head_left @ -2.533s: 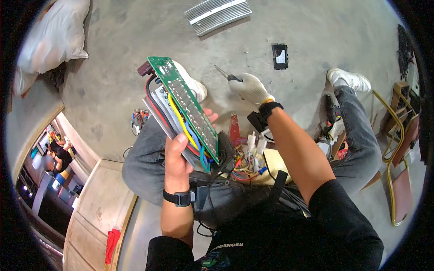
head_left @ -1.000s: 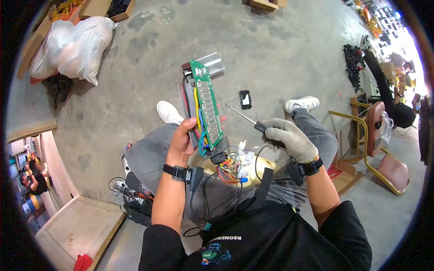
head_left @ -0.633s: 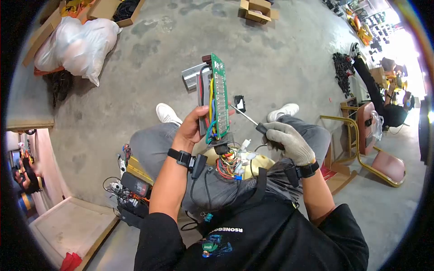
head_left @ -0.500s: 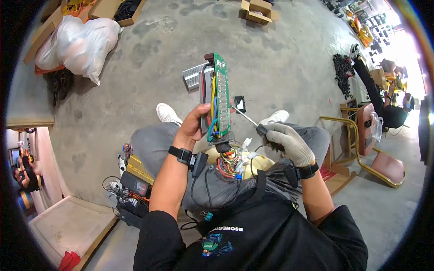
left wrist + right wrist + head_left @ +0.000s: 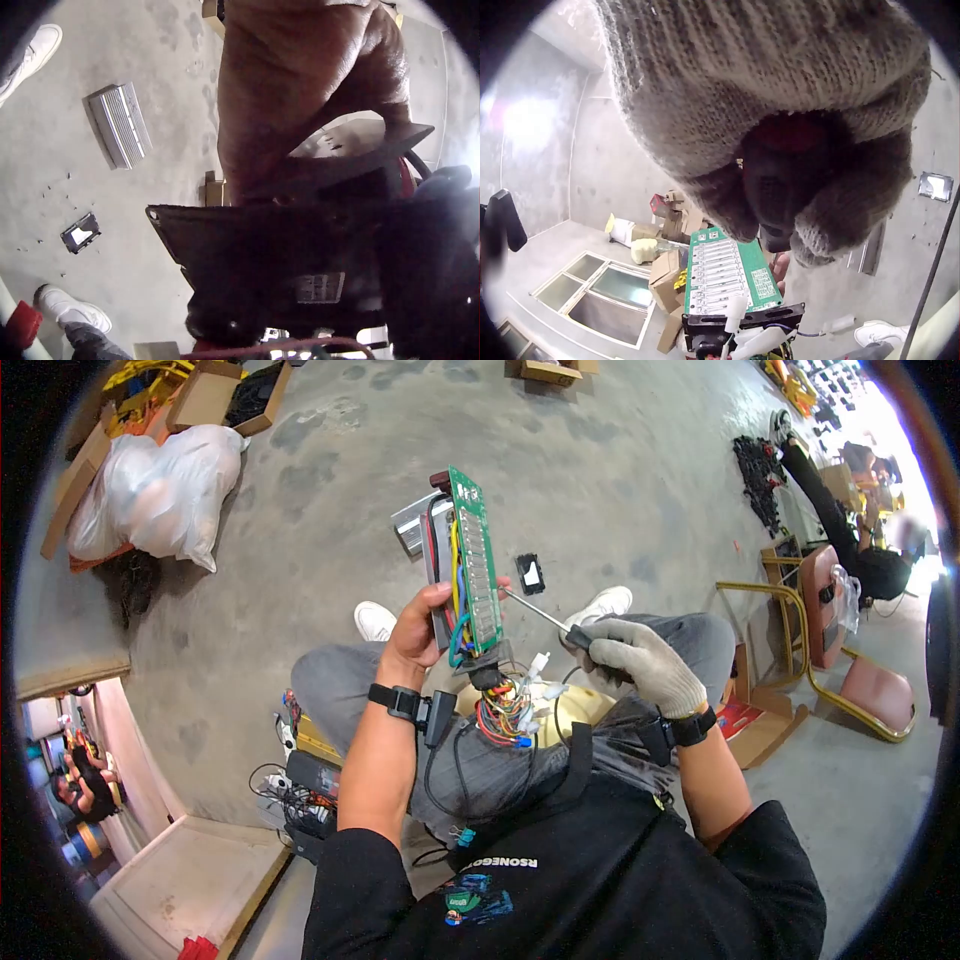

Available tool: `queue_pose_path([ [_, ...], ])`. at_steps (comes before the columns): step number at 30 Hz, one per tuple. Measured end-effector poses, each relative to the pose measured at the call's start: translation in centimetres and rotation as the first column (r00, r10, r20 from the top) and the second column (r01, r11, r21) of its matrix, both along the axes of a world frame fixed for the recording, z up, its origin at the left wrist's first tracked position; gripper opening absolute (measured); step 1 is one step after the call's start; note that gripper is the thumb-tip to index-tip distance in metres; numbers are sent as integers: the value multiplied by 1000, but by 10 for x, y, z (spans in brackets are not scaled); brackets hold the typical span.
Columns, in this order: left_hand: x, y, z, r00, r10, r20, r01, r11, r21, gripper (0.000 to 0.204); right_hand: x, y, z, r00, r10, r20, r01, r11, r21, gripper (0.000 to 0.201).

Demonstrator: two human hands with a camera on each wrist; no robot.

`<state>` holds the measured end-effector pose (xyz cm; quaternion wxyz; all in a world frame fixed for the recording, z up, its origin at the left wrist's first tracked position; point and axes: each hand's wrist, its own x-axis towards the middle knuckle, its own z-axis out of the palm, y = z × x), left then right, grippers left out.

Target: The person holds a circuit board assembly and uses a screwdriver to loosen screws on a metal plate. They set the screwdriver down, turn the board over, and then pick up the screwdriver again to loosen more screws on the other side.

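My bare left hand (image 5: 412, 632) grips a long green circuit board (image 5: 476, 565) with a metal side plate and red, yellow and blue wires along it, standing lengthwise over the lap. In the left wrist view, the black end plate (image 5: 262, 262) lies below that hand (image 5: 307, 82). A bundle of coloured wires with white connectors (image 5: 512, 710) hangs from the board's near end. My gloved right hand (image 5: 645, 662) holds a screwdriver (image 5: 538, 612) by its black handle, tip close to the board's right edge. The right wrist view shows the handle (image 5: 776, 184) inside the curled glove.
A ribbed aluminium housing (image 5: 410, 525) and a small black frame (image 5: 530, 574) lie on the concrete floor ahead. White sacks (image 5: 155, 495) stand left, a gold-framed chair (image 5: 805, 660) right. Cables and black boxes (image 5: 310, 790) sit by the left knee.
The right hand has brought the screwdriver back from over the floor, its tip now beside the board. The left hand has swung the board more upright. The head view has shifted.
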<state>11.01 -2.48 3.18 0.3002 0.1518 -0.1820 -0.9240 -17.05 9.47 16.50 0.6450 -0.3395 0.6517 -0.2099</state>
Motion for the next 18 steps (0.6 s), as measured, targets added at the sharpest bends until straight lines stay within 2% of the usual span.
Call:
queue_pose_path([
  [3,2,4,-2,1000,0,25,0,1000,1,81,2,2,-2,999,31,-28,-31,999,-9,39],
  [5,3,2,-1,999,9,53,-8,1000,-20,80,4,1,0,999,-33,6,33,999,-27,33],
  [7,4,2,-3,995,9,95,-3,998,-60,78,3,1,2,1000,-28,-11,27,999,-24,33],
  [11,5,2,-5,995,12,95,-6,998,-60,77,1,-1,3,999,-6,-41,6,1000,-12,40],
  [18,6,2,1,997,3,80,0,999,-35,72,2,-9,3,999,27,-18,-26,999,47,38],
])
